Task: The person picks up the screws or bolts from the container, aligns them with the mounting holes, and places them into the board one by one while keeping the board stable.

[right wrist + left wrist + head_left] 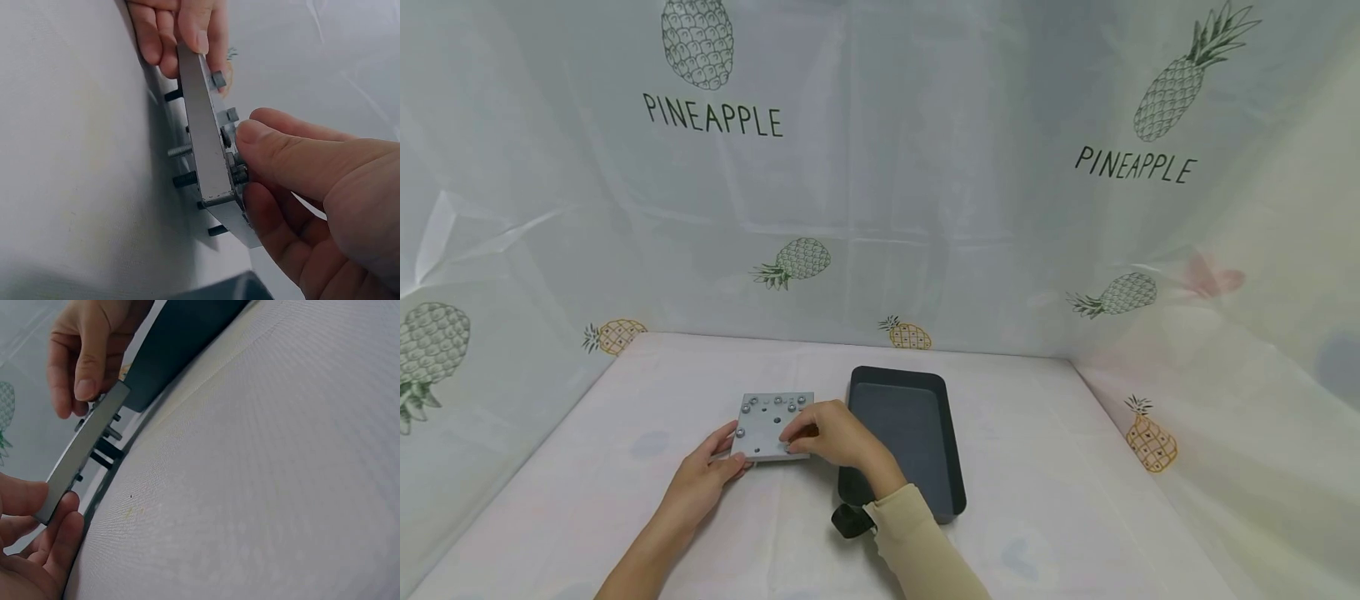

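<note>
A grey metal plate (766,435) is held up off the cloth, with several bolts (741,432) standing in its holes. Their threaded ends stick out underneath, seen in both wrist views. My left hand (700,479) grips the plate's left edge, thumb on top and fingers below. At the plate's near right corner, my right hand (838,435) pinches a bolt (787,447) between thumb and fingers. Those fingers partly hide the bolt's head. A bare hole (757,451) shows near the front edge.
A dark rectangular tray (953,467) lies right of the plate, partly under my right forearm. A black device (852,522) sits at my right wrist. White cloth (1045,500) covers the table, and a pineapple-printed curtain (925,192) hangs behind and at the sides.
</note>
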A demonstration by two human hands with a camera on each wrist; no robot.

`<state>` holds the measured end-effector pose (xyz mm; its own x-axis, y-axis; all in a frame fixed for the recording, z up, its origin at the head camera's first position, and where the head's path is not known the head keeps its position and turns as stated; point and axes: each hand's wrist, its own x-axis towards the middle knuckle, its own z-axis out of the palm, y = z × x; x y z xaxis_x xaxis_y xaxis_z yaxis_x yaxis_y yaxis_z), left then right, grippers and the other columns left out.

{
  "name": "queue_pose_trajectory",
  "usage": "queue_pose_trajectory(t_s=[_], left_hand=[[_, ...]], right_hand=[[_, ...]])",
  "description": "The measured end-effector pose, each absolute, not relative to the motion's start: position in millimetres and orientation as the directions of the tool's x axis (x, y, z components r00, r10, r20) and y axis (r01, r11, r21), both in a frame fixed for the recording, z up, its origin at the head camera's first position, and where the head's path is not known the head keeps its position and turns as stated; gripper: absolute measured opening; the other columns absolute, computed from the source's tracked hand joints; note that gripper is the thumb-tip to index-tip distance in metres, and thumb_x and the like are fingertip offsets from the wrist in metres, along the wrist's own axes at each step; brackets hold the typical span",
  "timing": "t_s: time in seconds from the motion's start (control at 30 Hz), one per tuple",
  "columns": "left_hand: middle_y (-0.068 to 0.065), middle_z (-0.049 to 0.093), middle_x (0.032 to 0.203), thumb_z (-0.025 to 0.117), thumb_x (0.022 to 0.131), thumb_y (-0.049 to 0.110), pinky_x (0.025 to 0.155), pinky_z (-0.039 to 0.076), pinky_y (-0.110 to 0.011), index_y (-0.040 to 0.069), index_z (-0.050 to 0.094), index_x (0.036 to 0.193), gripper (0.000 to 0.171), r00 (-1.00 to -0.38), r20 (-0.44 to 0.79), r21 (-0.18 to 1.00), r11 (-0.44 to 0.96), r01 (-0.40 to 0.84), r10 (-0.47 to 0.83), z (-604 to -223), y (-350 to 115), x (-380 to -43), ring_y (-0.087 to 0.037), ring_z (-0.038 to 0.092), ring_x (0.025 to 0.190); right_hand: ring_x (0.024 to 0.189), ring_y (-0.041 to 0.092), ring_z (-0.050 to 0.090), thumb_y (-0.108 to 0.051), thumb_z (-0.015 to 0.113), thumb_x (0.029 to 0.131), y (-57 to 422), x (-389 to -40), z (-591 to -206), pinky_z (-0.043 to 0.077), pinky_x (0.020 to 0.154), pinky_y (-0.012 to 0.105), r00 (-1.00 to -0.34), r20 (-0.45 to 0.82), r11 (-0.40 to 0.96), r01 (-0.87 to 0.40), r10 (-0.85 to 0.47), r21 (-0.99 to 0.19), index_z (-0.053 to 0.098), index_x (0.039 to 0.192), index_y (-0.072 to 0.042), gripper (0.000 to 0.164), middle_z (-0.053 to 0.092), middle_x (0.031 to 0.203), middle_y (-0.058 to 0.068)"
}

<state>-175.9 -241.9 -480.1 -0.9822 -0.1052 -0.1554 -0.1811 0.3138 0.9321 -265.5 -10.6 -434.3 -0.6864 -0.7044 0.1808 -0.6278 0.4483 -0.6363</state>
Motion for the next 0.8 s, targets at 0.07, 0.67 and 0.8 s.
queue_pose_trajectory(t_s=[0.07, 0.67, 0.8], left_hand=[[-0.024, 0.039, 0.165, 0.06, 0.109, 0.022, 0.112, 0.047, -0.036, 0.013, 0.029, 0.169, 0.068, -0.982, -0.156, 0.933, 0.311, -0.183, -0.107, -480.7, -242.1, -176.7, -0.02, 0.067, 0.125], [-0.025, 0.035, 0.167, 0.059, 0.109, 0.027, 0.125, 0.025, -0.063, 0.014, 0.024, 0.17, 0.072, -0.976, -0.186, 0.928, 0.306, -0.212, -0.112, -484.0, -253.4, -177.9, -0.04, 0.051, 0.145], [-0.026, 0.035, 0.167, 0.059, 0.109, 0.03, 0.125, 0.023, -0.067, 0.013, 0.024, 0.17, 0.072, -0.979, -0.182, 0.914, 0.351, -0.205, -0.097, -479.6, -260.3, -177.2, -0.043, 0.047, 0.146]], right_hand=[[0.091, -0.007, 0.064, -0.013, 0.083, 0.093, -10.4, -265.4, -433.2, 0.053, 0.079, 0.014, -0.688, 0.178, 0.45, -0.625, -0.704, -0.638, 0.085, 0.106, -0.016, 0.014, 0.078, 0.101, -0.012], [0.099, 0.005, 0.067, -0.018, 0.075, 0.101, 50.0, -257.7, -384.3, 0.058, 0.09, 0.026, -0.718, 0.23, 0.495, -0.64, -0.657, -0.588, 0.078, 0.126, -0.013, 0.025, 0.076, 0.114, -0.006], [0.108, 0.017, 0.07, -0.018, 0.075, 0.101, 80.8, -260.4, -377.1, 0.06, 0.094, 0.039, -0.71, 0.264, 0.511, -0.67, -0.653, -0.539, 0.075, 0.131, -0.011, 0.03, 0.075, 0.122, -0.001]])
